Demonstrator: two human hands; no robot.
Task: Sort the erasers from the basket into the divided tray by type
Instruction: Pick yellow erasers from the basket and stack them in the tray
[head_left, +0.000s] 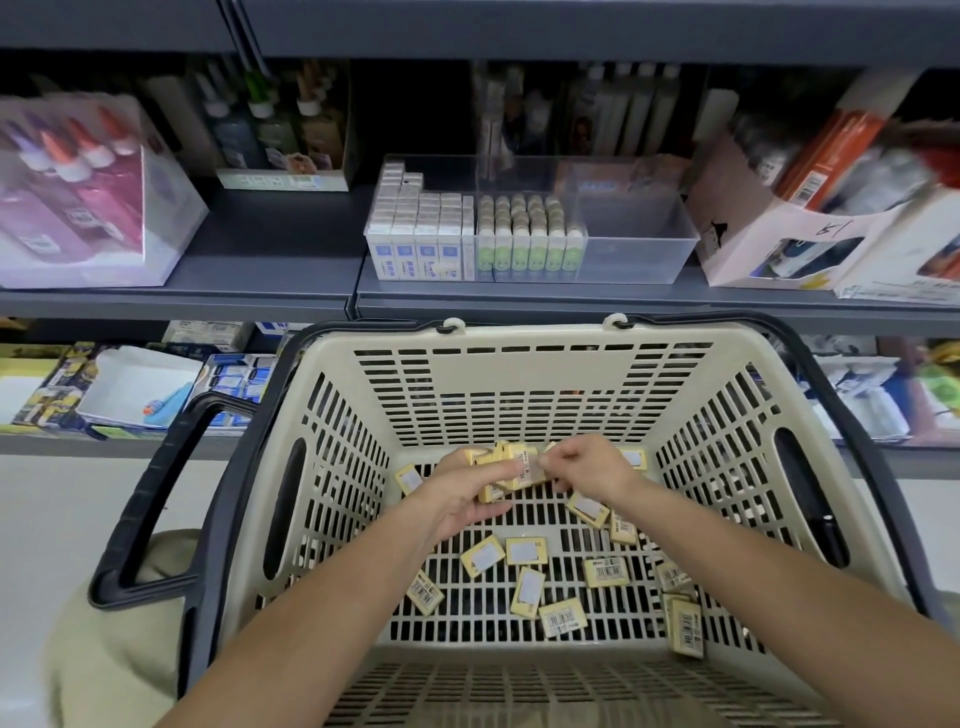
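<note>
Left hand (462, 496) cupped round stack (506, 457) of yellow erasers; right hand (589, 467) pinching top eraser (530, 472) of it. Both low inside basket (519, 340), loose erasers (525, 551) scattered on its floor. Divided tray (639, 249) on shelf (260, 291) beyond, two compartments filled.

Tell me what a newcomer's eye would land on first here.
A cream basket fills the lower centre; over its floor the left hand grips a bunch of yellow erasers, the right hand pinching it. Loose erasers lie scattered below. A clear divided tray sits on the shelf above, right compartment empty.
</note>
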